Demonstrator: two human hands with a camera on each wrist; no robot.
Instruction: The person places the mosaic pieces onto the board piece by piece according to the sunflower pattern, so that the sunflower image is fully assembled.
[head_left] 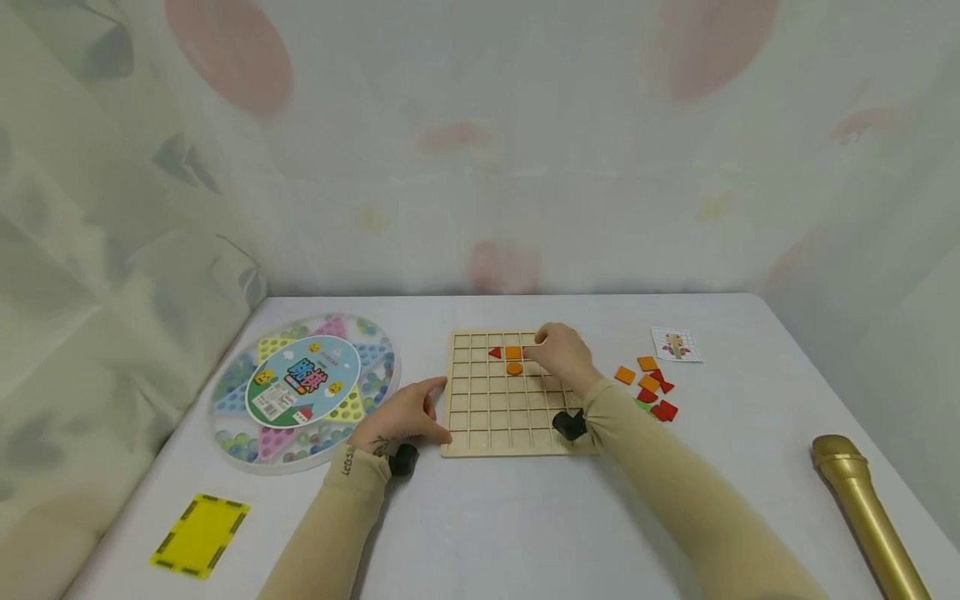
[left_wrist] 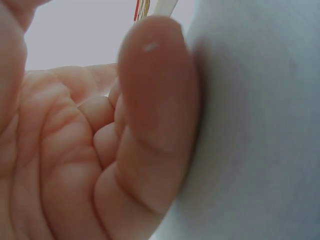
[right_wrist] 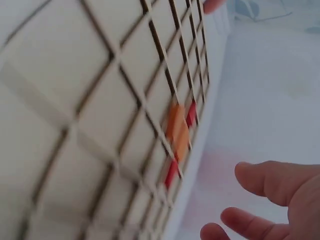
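A wooden grid board (head_left: 487, 417) lies in the middle of the table. My left hand (head_left: 401, 417) touches its left edge with thumb and a finger spread apart; in the left wrist view the thumb (left_wrist: 155, 95) is close up. Over the board's upper right is my right hand (head_left: 562, 354), partly covering a red piece (right_wrist: 171, 173). The right wrist view has its thumb and fingers apart, holding nothing visible. On the grid sit a red triangle (head_left: 496, 353), an orange square (head_left: 513, 352) and, below the square, an orange round piece (head_left: 513, 368).
Loose red, orange and green pieces (head_left: 648, 383) lie right of the board, below a small picture card (head_left: 677, 344). A round marble game box (head_left: 382, 358) is at left, with a yellow frame-like tile (head_left: 200, 536) in front. A gold microphone (head_left: 862, 500) lies far right.
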